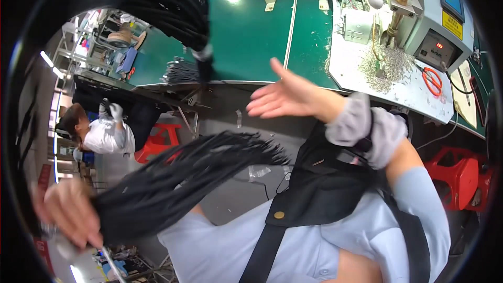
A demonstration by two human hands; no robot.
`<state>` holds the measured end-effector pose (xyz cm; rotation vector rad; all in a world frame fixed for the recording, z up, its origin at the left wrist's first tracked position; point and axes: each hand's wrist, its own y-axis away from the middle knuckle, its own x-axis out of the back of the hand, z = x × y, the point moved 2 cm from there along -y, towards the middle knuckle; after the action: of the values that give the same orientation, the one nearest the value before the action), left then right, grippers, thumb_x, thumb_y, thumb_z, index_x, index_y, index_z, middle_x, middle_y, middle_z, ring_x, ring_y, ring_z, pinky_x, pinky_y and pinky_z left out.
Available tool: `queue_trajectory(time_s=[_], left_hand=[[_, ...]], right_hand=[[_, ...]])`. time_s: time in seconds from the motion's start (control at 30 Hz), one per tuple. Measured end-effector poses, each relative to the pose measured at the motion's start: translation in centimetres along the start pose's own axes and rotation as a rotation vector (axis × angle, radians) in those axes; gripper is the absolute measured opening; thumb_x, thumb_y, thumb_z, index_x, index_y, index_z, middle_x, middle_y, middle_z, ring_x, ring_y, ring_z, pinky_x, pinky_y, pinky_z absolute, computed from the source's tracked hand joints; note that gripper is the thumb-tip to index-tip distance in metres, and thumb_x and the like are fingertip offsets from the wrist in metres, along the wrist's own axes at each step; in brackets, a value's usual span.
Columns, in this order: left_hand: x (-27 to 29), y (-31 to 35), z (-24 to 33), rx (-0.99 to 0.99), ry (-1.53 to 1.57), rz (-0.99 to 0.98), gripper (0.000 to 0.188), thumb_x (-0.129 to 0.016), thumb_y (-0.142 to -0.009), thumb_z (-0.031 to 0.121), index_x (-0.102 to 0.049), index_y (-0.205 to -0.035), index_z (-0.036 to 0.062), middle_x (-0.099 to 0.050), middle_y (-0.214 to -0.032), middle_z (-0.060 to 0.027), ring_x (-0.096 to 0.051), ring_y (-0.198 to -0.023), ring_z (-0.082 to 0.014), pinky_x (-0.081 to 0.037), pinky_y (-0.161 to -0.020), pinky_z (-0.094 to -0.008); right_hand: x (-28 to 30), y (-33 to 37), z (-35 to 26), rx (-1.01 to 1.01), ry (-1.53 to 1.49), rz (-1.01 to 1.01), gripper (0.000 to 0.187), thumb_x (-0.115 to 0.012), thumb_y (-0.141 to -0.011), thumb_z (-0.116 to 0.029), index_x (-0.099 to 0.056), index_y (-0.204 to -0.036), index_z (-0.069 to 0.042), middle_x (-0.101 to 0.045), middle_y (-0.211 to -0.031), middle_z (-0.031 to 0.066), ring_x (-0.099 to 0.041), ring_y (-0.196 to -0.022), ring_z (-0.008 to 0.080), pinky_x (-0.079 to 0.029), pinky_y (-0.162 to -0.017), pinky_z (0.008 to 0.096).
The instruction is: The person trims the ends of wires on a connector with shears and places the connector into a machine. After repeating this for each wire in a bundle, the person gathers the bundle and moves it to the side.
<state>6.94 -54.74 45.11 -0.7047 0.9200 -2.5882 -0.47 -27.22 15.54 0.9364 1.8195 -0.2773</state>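
At the lower left, my left hand [70,212] is closed round one end of a thick bundle of black cables [183,181]. The bundle stretches across in front of my body, and its loose ends fan out near the middle. My right hand [283,94] is held in the air by the bench's front edge, thumb up and fingers stretched, with nothing in it. It is apart from the bundle. Another large bundle of black cables [173,8], bound with a pale band, hangs over the bench at the upper left.
On the green bench [246,42] lie a pile of cable ends [181,69], a grey machine [437,26], metal scraps [387,65] and red-handled pliers [432,81]. Red stools [456,178] stand at the right. A white-gloved co-worker [110,131] sits at the left.
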Motion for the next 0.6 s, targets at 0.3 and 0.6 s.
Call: queue_trajectory(time_s=[0.3,0.6], left_hand=[[-0.2,6.7,1.0,-0.011,0.108,0.792,0.018,-0.057,-0.070,-0.007,-0.041,-0.074,-0.0011,-0.052,-0.061,-0.0064,-0.052,-0.052,-0.0140,-0.046,-0.054,-0.0232],[11.7,11.3,-8.4,0.216,-0.563,1.541,0.010,-0.046,-0.084,0.015,-0.045,-0.088,0.0066,-0.047,-0.078,-0.0034,-0.046,-0.063,-0.0109,-0.039,-0.061,-0.0215]], right_hand=[[1.6,-7.2,-4.0,0.196,-0.751,-0.100,0.033,-0.054,-0.080,-0.027,-0.045,-0.097,0.000,-0.055,-0.071,0.0088,-0.057,-0.066,0.0186,-0.048,-0.063,0.0306],[-9.8,0.4,-15.6,0.467,0.018,-0.212,0.016,-0.055,-0.074,-0.009,-0.046,-0.085,-0.003,-0.047,-0.059,0.0019,-0.046,-0.048,0.0101,-0.038,-0.044,0.0229]])
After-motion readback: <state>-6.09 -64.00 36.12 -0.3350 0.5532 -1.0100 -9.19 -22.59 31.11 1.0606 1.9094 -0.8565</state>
